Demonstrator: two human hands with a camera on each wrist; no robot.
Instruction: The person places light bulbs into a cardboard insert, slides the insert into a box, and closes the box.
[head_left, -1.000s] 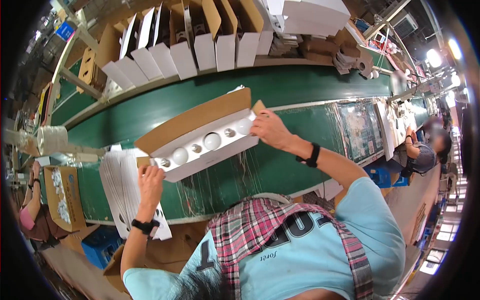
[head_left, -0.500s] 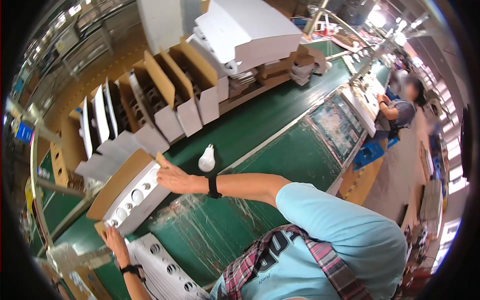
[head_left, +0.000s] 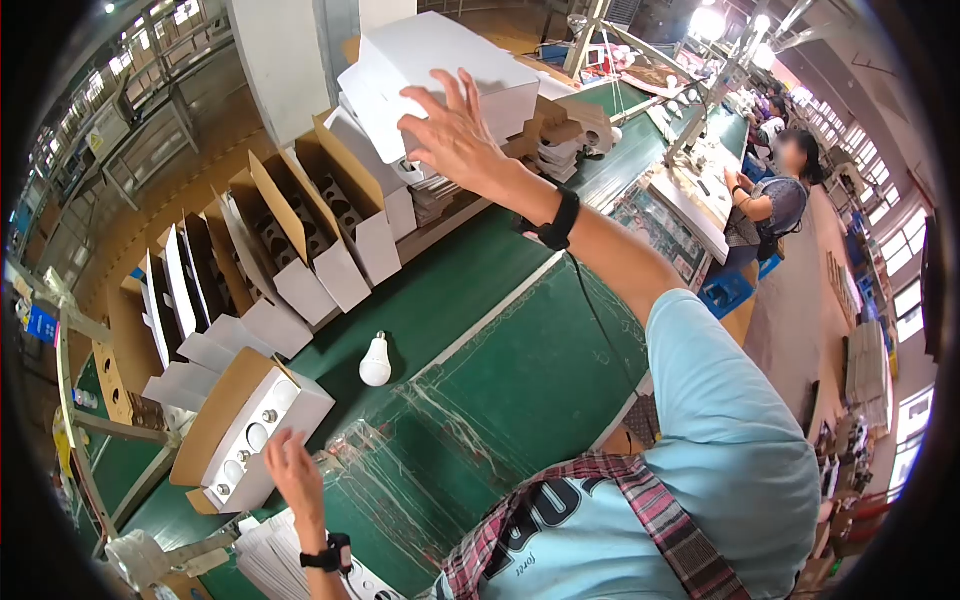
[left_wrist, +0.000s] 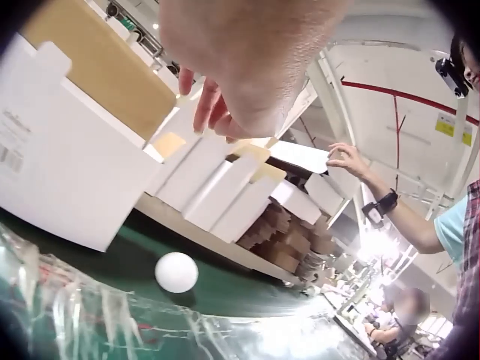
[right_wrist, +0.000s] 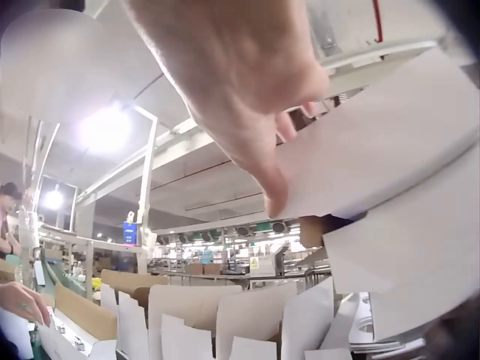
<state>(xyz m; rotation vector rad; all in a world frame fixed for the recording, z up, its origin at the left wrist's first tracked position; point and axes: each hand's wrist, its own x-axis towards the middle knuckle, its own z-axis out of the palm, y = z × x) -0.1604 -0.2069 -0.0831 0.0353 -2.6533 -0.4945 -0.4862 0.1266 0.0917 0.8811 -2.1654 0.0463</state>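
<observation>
My right hand (head_left: 455, 135) is spread over a large white box (head_left: 500, 85) at the back; in the right wrist view the thumb of my hand (right_wrist: 240, 82) lies against white card (right_wrist: 375, 142). Contact is hard to judge. My left hand (head_left: 297, 478), fingers loosely bent, is beside the near side of an open carton (head_left: 308, 412) with bulbs and round holes in a white insert, holding nothing. A white bulb (head_left: 376, 364) lies alone on the green belt, right of the carton. The left wrist view has this bulb (left_wrist: 177, 272) below my left hand (left_wrist: 251, 64).
Several upright open cartons (head_left: 337, 265) line the shelf behind the belt. White die-cut sheets (head_left: 270, 560) lie stacked at the near left. A metal frame post (head_left: 68, 400) stands at the left. Another person (head_left: 775, 200) sits farther along the right side.
My right hand has let go of the carton's right end and moved up to the large white box. My left hand has come off the carton's left end. The view has swung rightward.
</observation>
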